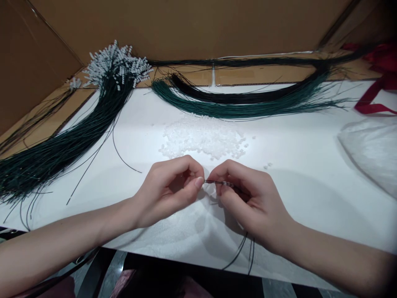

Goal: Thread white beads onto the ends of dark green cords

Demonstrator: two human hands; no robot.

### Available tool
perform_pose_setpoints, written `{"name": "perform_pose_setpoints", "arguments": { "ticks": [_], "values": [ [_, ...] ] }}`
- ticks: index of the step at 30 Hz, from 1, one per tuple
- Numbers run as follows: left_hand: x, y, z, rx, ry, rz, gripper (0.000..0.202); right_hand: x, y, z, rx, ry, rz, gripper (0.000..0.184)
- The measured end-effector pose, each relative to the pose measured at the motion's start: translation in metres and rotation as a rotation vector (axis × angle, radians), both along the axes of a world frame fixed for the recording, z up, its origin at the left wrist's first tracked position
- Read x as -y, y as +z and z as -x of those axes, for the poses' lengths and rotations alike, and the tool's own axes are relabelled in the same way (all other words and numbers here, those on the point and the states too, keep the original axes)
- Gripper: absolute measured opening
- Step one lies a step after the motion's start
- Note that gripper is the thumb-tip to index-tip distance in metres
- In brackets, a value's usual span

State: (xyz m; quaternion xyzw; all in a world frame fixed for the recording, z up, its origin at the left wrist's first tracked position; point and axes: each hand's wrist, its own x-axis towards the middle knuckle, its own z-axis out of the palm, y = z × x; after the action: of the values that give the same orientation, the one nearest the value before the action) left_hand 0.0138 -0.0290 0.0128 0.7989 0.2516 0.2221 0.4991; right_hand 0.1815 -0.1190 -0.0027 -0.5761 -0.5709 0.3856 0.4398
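Observation:
Between my two hands run thin dark green wires (213,181), with a few small pale beads (228,184) on them at my right fingertips. My left hand (173,188) pinches the wire ends between thumb and forefinger. My right hand (248,194) is closed around the wires near the beads, and their loose tails (252,252) hang below the palm over the table's front edge. Just beyond both hands lies a spread of small white beads (203,136) on the white tabletop (297,153).
At the left rests a thick bundle of green wires (89,128) topped with white beads (116,66). Bare green wires (232,108) and black wires (229,97) lie at the back, before a cardboard wall (198,29). A clear plastic bag (372,145) and red ribbon (374,99) are right.

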Motion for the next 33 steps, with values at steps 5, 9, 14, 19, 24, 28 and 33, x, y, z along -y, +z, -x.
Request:
{"name": "perform_pose_setpoints", "arguments": {
  "ticks": [5,9,14,19,24,28,33],
  "values": [
    [0.0,0.0,0.0,0.002,0.006,0.048,0.013,0.0,0.001,0.0,0.01,0.005,-0.008,0.012],
    [-0.01,-0.001,0.005,0.033,0.043,-0.1,0.013,-0.002,0.003,0.001,0.024,-0.003,-0.019,0.01],
    [-0.033,-0.006,0.006,-0.07,0.108,-0.503,0.013,-0.002,0.002,0.002,0.036,-0.005,-0.054,0.011],
    [-0.047,-0.015,-0.003,-0.198,0.061,-0.737,0.016,0.0,0.003,0.002,0.058,-0.001,-0.038,0.012],
    [-0.05,-0.02,-0.008,-0.265,0.065,-0.772,0.013,-0.001,0.004,0.002,0.064,0.005,-0.029,0.013],
    [-0.049,-0.019,-0.008,-0.267,0.067,-0.786,0.011,-0.001,0.004,0.002,0.077,0.001,-0.04,0.013],
    [-0.048,-0.019,-0.008,-0.268,0.049,-0.796,0.011,0.0,0.004,0.001,0.082,0.002,-0.047,0.013]
  ]
}}
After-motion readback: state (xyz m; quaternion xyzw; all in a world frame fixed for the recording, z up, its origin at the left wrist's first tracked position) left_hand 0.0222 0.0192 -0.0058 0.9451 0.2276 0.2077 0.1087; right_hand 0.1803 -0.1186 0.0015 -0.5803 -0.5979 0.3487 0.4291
